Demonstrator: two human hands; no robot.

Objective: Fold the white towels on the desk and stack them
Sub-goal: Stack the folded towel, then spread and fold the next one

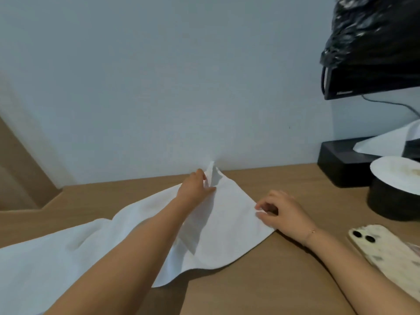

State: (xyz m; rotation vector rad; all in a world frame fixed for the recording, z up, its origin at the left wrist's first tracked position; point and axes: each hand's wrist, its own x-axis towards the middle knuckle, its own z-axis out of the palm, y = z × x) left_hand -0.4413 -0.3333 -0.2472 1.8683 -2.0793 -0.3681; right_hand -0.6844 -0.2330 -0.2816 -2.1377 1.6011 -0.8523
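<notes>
While the white towel (227, 223) is lying spread across the wooden surface (261, 280), with its long body trailing off toward the near left, the person is working at its far right end. The left hand (196, 185) is pinching the far corner, which is standing up in a small peak close to the wall (159, 87), thumb and fingers closed on the cloth. The right hand (279, 211) is pinching the right-hand corner, its fingers (261, 205) curled onto the edge and its heel resting on the surface.

This is looking like the start of the first fold. To do it well, both corners should probably be lifted together and kept taut between the hands, so the short edge is staying straight while it is being carried over the towel's body. The rumpled stretch near the left forearm would be better smoothed first, or the creases will be getting trapped inside the fold. Edges should be matched before any pressing down.

A pale phone (381, 248) is lying just right of the right wrist, with a black round container (395, 201) and a black tissue box (345, 164) farther back; a sweeping fold could be brushing them. A black device (372, 80) is sitting at the upper right under a black plastic bag (372, 30). Its front edge seems to be carrying small lettering, too blurred to read; no other writing or brand is showing.
</notes>
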